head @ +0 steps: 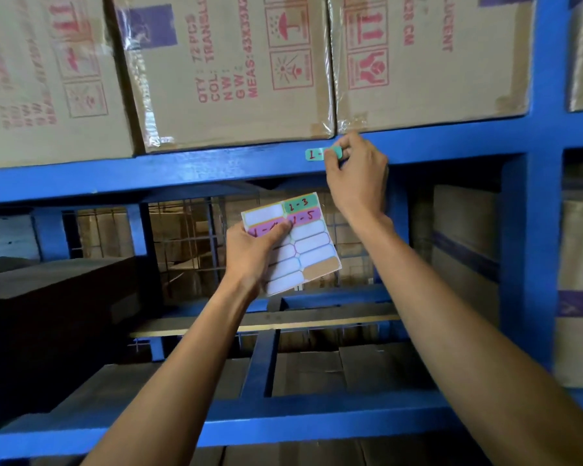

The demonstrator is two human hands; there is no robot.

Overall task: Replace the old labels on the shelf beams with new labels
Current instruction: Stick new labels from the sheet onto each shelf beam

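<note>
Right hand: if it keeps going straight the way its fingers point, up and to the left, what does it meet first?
The right hand already has its fingertips on the green label on the blue shelf beam. Going further, it would probably reach the bottom edge of the cardboard box above the beam, though depth is unclear.

A blue-painted steel rack (532, 230) fills the view. Cardboard cartons (229, 72) printed in red are stacked at twelve o'clock, their seams sealed with clear tape. A dim bay is seen at the centre, backed by wire mesh (189, 237). Flattened cardboard (317, 368) is laid at six o'clock. More cartons (579, 297) are seen at three o'clock.
</note>
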